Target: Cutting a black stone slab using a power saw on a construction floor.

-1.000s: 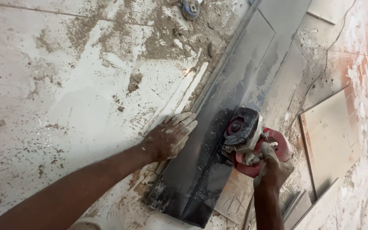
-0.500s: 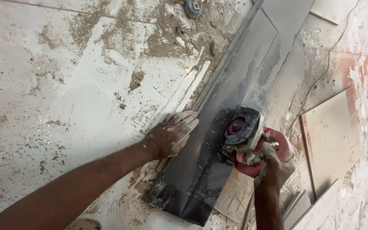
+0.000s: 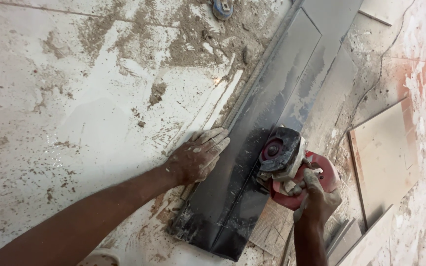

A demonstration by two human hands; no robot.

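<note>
I judge the cut along the long dark grey stone slab (image 3: 267,128) on the dusty floor to be under way. My left hand (image 3: 198,157) presses flat, fingers together, on its edge; my right hand (image 3: 316,197) grips the red angle grinder (image 3: 292,167). Next it needs steady, straight guiding.

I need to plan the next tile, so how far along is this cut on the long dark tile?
Done: a lengthwise cut line runs behind the red angle grinder to the near end of the long dark grey tile. In hand: the right hand grips the grinder, the left hand presses flat on the tile's edge. Left: the stretch ahead toward the far end.
</note>
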